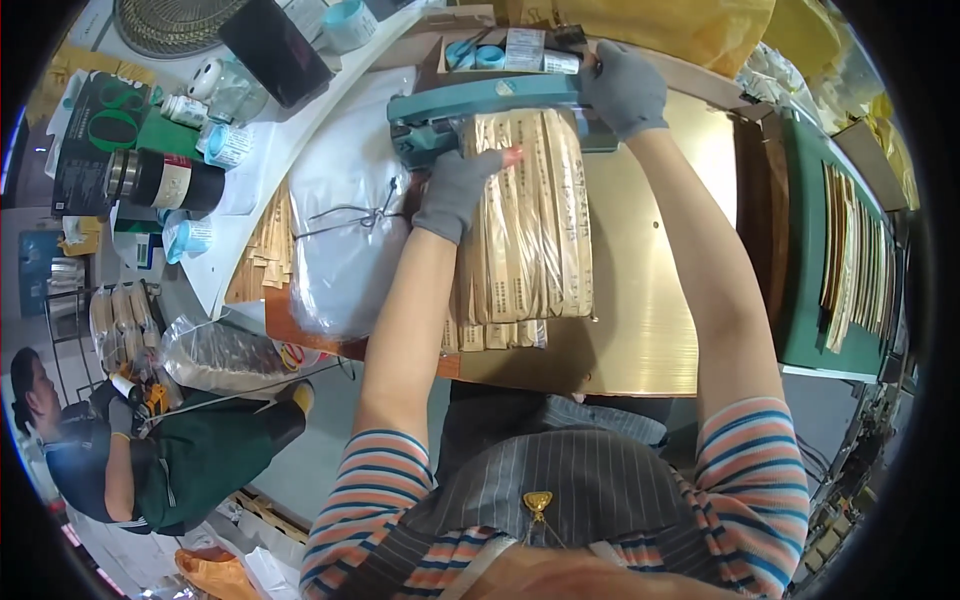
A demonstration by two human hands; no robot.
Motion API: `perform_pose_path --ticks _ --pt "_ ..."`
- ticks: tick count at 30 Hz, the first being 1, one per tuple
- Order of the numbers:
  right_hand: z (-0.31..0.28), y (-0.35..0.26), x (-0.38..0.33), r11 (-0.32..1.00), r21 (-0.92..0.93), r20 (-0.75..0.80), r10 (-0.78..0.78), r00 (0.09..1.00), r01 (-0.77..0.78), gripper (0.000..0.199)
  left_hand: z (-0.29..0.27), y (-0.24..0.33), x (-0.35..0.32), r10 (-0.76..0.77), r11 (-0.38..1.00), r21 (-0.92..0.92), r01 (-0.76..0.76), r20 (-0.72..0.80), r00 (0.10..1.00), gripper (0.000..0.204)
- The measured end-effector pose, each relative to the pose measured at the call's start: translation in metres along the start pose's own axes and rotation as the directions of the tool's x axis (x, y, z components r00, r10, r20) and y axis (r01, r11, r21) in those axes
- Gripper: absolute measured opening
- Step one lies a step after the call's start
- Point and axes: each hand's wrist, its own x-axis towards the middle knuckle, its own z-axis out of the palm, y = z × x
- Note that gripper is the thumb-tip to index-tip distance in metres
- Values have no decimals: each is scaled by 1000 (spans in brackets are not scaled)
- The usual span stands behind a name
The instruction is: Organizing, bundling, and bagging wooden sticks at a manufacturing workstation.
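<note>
A clear plastic bag of paper-sleeved packets (530,230) lies on the bench, its far end at a teal hand sealer (490,97). My left hand (452,195), in a grey glove with a bare thumb tip, grips the bag's left edge near that end, thumb on top. The glove's other fingers are partly hidden. At the far right, my right hand (627,90), also grey-gloved, is closed around the end of the sealer's long arm. The arm crosses just beyond the bag's end. More packets (500,337) show under the bag's near end.
To the left lies a tied stack of clear plastic bags (350,230). A box with blue tape rolls (490,57) stands behind the sealer. A side table holds a black flask (165,180) and phone (275,50). A green rack (810,240) stands right. Another person (150,450) sits lower left.
</note>
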Motion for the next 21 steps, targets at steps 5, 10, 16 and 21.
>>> perform_pose_path --ticks 5,10,16,21 --pt "6 3 -2 999 -41 -26 12 1000 -13 26 0 5 -2 -29 988 148 35 -43 999 44" --pt "-17 2 -74 400 858 360 -22 933 -322 50 -27 19 -13 -79 978 198 67 52 996 51" --pt "-28 -28 -272 828 559 269 -141 953 -36 58 -93 31 -138 659 749 478 -458 -469 589 34" --pt "-66 -18 -336 950 252 273 -253 928 185 57 -276 -106 -248 280 913 214 -346 -948 152 10"
